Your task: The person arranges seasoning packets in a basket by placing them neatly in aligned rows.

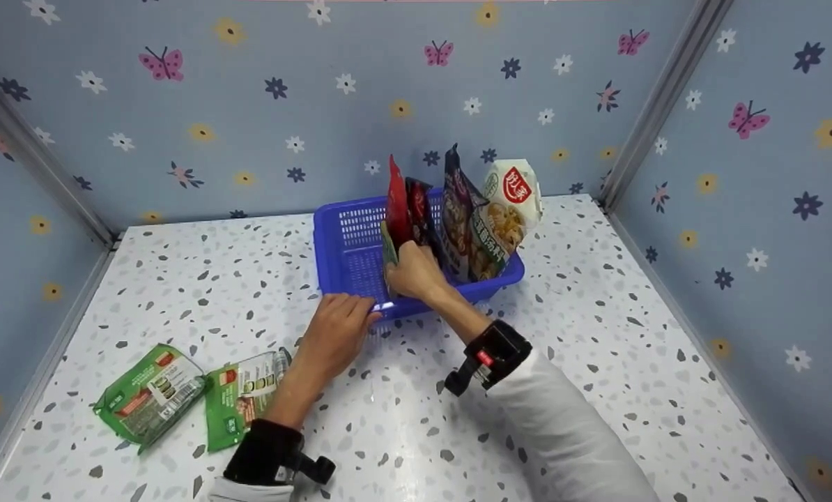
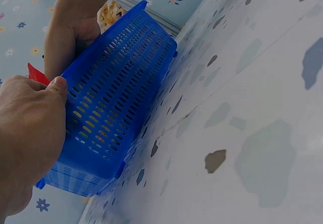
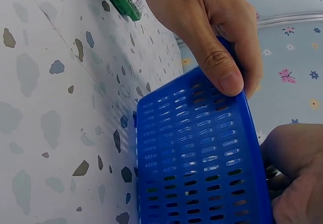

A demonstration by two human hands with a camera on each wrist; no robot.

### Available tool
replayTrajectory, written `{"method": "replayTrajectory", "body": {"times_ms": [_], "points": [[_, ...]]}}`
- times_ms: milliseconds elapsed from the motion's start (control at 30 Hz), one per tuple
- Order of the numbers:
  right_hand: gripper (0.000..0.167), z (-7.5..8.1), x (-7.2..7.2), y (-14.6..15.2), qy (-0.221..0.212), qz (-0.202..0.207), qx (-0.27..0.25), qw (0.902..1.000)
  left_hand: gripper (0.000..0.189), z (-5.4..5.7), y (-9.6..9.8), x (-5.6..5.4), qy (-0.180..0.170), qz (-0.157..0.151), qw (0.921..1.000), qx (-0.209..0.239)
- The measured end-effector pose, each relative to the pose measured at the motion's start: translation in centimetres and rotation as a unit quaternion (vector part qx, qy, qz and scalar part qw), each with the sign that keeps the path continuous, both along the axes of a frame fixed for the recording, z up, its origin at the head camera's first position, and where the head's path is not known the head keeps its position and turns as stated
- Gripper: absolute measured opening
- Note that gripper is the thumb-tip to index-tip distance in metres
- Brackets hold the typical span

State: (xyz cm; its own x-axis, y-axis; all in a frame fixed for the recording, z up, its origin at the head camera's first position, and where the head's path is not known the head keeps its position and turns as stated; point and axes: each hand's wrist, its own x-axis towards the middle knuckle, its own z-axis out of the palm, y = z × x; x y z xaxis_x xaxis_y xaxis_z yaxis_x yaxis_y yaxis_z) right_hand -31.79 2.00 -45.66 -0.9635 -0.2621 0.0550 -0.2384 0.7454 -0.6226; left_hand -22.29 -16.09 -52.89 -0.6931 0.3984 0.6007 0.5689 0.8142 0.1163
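Gripping the basket (image 1: pixel 327 244), the left hand (image 1: pixel 341 326) lies left of the upright green packet (image 1: pixel 388 244); the right hand (image 1: pixel 416 272), nearer, touches it, hold unclear.

Before the left grip (image 1: pixel 339 329), the basket (image 1: pixel 324 244) stands on the desk (image 1: pixel 632 362). In it, upright packets (image 1: pixel 494 222) stand behind and right of the right grip (image 1: pixel 417 273). Two flat packets (image 1: pixel 152 396) lie left of the left grip.

Panelled booth (image 1: pixel 656 101) (floral walls (image 1: pixel 388 63), speckled tabletop (image 1: pixel 562 314))
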Motion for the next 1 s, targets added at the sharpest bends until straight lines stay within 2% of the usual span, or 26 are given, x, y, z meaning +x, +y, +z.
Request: {"method": "replayTrajectory", "body": {"times_ms": [267,400,467,533,600,633,700,867,933,1000], "points": [[0.047,0.0,0.0,-0.3,0.011,-0.002,-0.003,0.9999,0.02,0.0,0.0,-0.1,-0.002,0.0,1.0,-0.001],[0.043,-0.3,-0.5,-0.2,0.025,0.006,0.009,0.9996,0.02,-0.1,0.0,-0.1,0.003,0.002,1.0,-0.004],[0.039,-2.3,-2.2,-0.1,0.034,0.008,0.02,0.9992,0.021,-0.1,0.0,-0.1,0.009,0.002,0.9999,-0.005],[0.035,-5.0,-4.3,0.0,0.045,0.012,0.016,0.9988,0.02,-0.1,0.0,-0.1,0.015,0.002,0.9999,-0.005],[0.034,-7.1,-5.9,0.2,0.055,0.016,0.014,0.9983,0.02,-0.1,0.0,-0.1,0.016,0.001,0.9999,-0.002],[0.036,-8.6,-7.1,0.3,0.057,0.022,0.006,0.9981,0.02,-0.1,0.0,-0.1,0.015,0.001,0.9999,0.0],[0.039,-7.5,-6.3,0.3,0.044,0.028,-0.006,0.9986,0.019,-0.1,0.0,-0.1,0.015,0.001,0.9999,0.002],[0.045,-1.5,-1.4,0.0,0.021,0.012,-0.008,0.9997,0.019,-0.1,0.0,-0.1,0.015,0.0,0.9999,0.001],[0.047,-0.7,-0.5,-0.1,0.029,0.001,-0.005,0.9996,0.019,0.0,0.1,0.0,0.01,0.0,0.9999,-0.002],[0.048,-0.4,-0.2,-0.3,0.03,-0.009,0.0,0.9995,0.021,0.0,0.0,0.0,0.003,0.002,1.0,-0.004]]}}
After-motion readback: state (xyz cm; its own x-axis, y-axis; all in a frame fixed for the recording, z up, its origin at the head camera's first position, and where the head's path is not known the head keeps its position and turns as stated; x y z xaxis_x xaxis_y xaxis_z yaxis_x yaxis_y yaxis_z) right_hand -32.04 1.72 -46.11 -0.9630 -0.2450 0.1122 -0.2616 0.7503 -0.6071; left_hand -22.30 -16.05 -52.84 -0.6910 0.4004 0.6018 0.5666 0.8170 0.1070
